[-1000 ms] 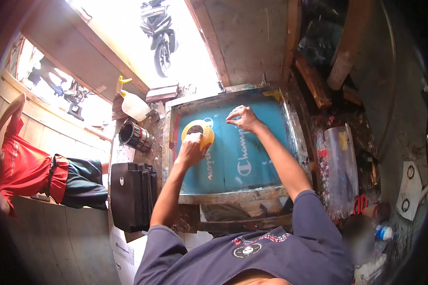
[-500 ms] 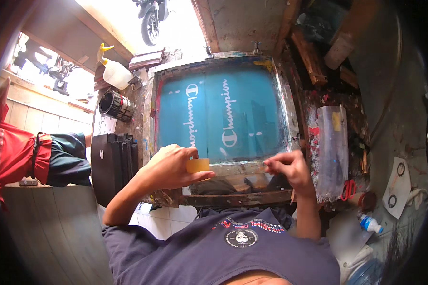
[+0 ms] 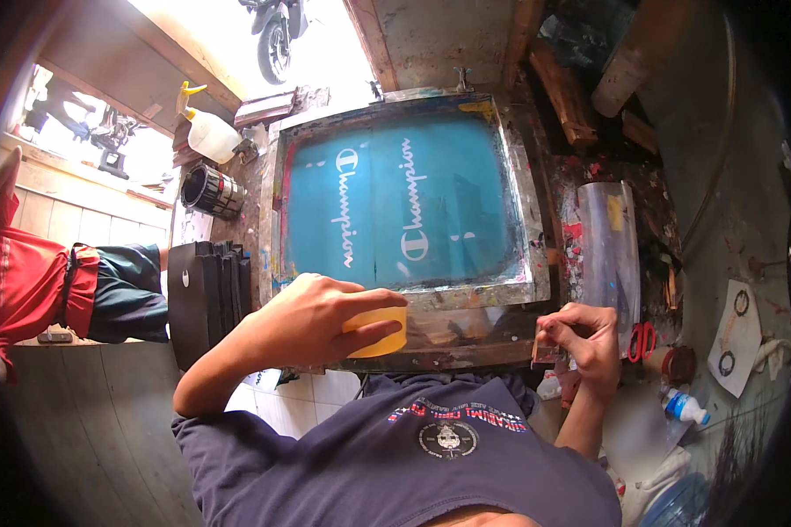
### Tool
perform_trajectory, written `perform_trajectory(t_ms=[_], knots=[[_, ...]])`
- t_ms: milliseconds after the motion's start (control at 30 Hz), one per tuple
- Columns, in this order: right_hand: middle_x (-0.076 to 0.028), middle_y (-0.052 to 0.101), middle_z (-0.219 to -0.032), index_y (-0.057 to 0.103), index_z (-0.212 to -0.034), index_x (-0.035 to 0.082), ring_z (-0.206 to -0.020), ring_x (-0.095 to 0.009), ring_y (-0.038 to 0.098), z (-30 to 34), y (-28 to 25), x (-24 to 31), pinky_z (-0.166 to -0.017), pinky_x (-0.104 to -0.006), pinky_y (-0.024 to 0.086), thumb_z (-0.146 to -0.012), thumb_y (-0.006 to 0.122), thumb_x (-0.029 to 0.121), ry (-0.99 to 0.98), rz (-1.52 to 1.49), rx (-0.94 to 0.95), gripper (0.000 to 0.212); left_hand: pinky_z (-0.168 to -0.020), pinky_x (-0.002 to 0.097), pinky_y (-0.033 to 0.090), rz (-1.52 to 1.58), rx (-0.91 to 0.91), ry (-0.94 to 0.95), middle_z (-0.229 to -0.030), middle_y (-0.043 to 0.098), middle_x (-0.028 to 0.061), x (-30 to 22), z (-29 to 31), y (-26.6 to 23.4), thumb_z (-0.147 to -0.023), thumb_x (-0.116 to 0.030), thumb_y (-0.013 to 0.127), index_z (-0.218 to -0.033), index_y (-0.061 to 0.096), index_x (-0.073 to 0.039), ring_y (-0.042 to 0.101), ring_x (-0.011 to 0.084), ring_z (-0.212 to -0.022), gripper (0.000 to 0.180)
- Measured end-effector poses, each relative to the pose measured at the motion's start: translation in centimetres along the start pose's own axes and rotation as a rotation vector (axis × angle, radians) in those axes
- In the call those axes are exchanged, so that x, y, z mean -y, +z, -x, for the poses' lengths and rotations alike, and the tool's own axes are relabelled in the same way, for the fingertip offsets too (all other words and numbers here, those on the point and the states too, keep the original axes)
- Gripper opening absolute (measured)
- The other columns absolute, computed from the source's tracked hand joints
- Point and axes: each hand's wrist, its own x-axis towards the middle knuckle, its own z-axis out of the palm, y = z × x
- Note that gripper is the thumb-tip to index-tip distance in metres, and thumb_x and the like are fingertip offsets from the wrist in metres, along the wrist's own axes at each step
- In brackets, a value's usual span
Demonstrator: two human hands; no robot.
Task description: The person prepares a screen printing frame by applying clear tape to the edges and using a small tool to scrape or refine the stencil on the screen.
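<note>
Bright daylight pours in from the open doorway (image 3: 237,35) ahead of me, where a motorbike (image 3: 277,35) stands on pale ground. My paint-spattered workbench (image 3: 589,176) sits against a grey concrete wall (image 3: 703,105). Wooden planks (image 3: 88,439) line my left, pale floor tiles (image 3: 290,395) lie below.

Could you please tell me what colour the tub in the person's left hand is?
Yellow-orange. The tub in the left hand shows best in the head view.

One printing screen (image 3: 404,198), one yellow cup (image 3: 380,332), one spray bottle (image 3: 209,132), one red scissors (image 3: 642,341), two hands.
</note>
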Motion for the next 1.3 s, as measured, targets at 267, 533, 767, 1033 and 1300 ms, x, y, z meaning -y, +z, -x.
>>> perform_trajectory(t_ms=[267, 533, 767, 1033, 1300], knots=[[-0.01, 0.069, -0.069, 0.076, -0.083, 0.0, -0.061, -0.015, 0.065, 1.7, 2.3, 1.3, -0.056, -0.0249, 0.047, -0.078, 0.078, -0.001, -0.297, 0.091, 0.038, 0.005, -0.047, 0.0305, 0.047, -0.416, -0.315, 0.105, -0.056, 0.051, -0.0027, -1.5, 2.9, -0.7, -0.081, -0.025, 0.077, -0.105, 0.076, -0.018, 0.052, 0.0151, -0.045, 0.025], [0.002, 0.074, -0.085, 0.077, -0.087, 0.011, -0.076, -0.009, 0.066, 3.1, -2.3, 6.3, -0.062, -0.0189, 0.047, -0.072, 0.089, 0.016, -1.052, 0.266, 0.402, 0.02, -0.063, 0.0287, 0.037, -0.749, -0.472, 0.465, -0.066, 0.048, -0.0051, -10.5, 9.4, -4.9, -0.078, -0.043, 0.08, -0.105, 0.076, -0.04, 0.048, 0.0093, -0.055, 0.027], [0.006, 0.076, -0.092, 0.077, -0.093, 0.014, -0.079, -0.005, 0.066, 3.8, -2.3, 7.6, -0.065, -0.017, 0.047, -0.076, 0.087, 0.02, -1.052, 0.328, 0.423, 0.021, -0.065, 0.0336, 0.047, -0.737, -0.297, 0.565, -0.073, 0.07, 0.0161, -11.1, 10.5, -6.5, -0.085, -0.024, 0.075, -0.112, 0.078, -0.033, 0.067, 0.0229, -0.066, 0.029], [0.002, 0.076, -0.089, 0.077, -0.091, 0.013, -0.078, -0.007, 0.067, 2.0, -1.8, 6.2, -0.065, -0.0194, 0.047, -0.078, 0.086, 0.019, -1.121, 0.19, 0.448, 0.017, -0.072, 0.0357, 0.051, -0.692, -0.281, 0.315, -0.079, 0.072, 0.0205, -13.3, 10.8, -7.0, -0.087, -0.03, 0.073, -0.111, 0.078, -0.031, 0.073, 0.0274, -0.077, 0.025], [-0.01, 0.072, -0.079, 0.077, -0.093, 0.001, -0.071, -0.017, 0.068, -1.5, 0.1, -2.2, -0.067, -0.0276, 0.052, -0.08, 0.073, -0.002, -0.401, 0.502, 0.01, 0.013, -0.066, 0.0297, 0.039, -0.686, -0.44, 0.544, -0.08, 0.052, -0.0009, -8.3, 9.6, -5.5, -0.082, -0.044, 0.077, -0.105, 0.075, -0.042, 0.053, 0.0135, -0.067, 0.024]])
